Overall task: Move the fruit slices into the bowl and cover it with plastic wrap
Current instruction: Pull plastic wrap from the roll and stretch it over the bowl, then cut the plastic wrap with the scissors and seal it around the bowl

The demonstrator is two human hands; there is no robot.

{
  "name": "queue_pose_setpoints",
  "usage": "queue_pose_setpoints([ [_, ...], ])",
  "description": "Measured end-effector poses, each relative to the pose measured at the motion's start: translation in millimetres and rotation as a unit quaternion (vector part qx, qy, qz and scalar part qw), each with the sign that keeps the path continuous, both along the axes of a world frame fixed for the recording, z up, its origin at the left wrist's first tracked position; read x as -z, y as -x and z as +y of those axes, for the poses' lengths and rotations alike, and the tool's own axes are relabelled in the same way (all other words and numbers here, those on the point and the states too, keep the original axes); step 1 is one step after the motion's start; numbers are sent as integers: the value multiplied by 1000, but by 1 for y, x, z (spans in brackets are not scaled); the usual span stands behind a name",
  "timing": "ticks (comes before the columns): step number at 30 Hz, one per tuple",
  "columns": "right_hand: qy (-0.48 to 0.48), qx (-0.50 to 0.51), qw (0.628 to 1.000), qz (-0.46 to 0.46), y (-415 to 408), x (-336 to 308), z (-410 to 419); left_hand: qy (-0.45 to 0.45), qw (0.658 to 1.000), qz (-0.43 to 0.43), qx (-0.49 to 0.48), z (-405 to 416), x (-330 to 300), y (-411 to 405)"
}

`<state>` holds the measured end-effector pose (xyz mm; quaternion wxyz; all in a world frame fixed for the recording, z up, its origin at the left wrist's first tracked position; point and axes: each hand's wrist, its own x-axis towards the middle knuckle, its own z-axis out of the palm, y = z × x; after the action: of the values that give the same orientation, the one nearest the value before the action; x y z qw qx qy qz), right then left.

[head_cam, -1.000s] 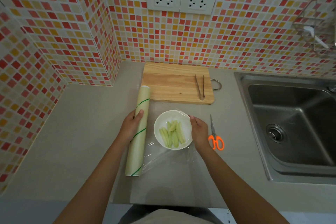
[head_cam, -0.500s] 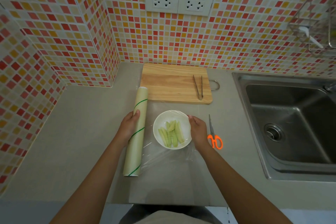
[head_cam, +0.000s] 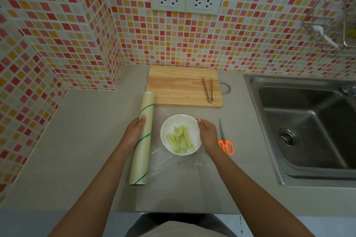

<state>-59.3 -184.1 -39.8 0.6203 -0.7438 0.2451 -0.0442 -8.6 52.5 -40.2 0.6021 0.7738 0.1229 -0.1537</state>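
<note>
A grey countertop (head_cam: 81, 140) runs into a corner of red, orange and yellow mosaic tile, with a double wall socket (head_cam: 186, 0) on the back wall. Taking the white bowl (head_cam: 180, 134) as the centre of things: behind it lies a wooden cutting board (head_cam: 179, 86) with metal tongs (head_cam: 208, 90) on its right part, to its right lie orange-handled scissors (head_cam: 225, 140), and further right sits a steel sink (head_cam: 306, 129). The pale green fruit slices (head_cam: 180, 138) are in the bowl, and clear plastic wrap (head_cam: 173, 163) stretches over it and spills onto the counter in front. Just left of the bowl the wrap roll (head_cam: 143, 138) lies lengthwise on the counter. The left hand (head_cam: 134, 132) rests on the roll, fingers curled over its top and holding it down. The right hand (head_cam: 207, 133) is against the bowl's right rim, fingers bent around the edge where the film hangs. The hands are apart, one on each side of the bowl. Compared with half a second ago, both hands and the roll sit in much the same places.
</note>
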Motion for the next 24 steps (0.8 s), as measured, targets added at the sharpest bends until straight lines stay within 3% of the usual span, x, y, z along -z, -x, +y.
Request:
queue_pose_setpoints([
  [4, 17, -13, 1000, 6, -1, -8, -6, -11, 1000, -4, 2, -1, 0, -1],
  [10, 56, 66, 996, -10, 10, -19, -41, -16, 1000, -9, 1, -2, -1, -1],
  [12, 178, 81, 979, 60, 18, -19, -58, -15, 1000, -4, 1, -2, -1, -1],
  [15, 352, 0, 905, 238, 29, -23, -72, -21, 1000, -4, 1, -2, -1, -2],
  [17, 378, -48, 872, 307, 36, -24, -72, -22, 1000, -2, 2, -2, -1, -3],
  [19, 384, -67, 861, 326, 41, -22, -69, -24, 1000, -1, 3, -3, -1, -3],
  [24, 351, -31, 880, 318, 41, -21, -63, -27, 1000, -8, -1, -3, -2, -2],
])
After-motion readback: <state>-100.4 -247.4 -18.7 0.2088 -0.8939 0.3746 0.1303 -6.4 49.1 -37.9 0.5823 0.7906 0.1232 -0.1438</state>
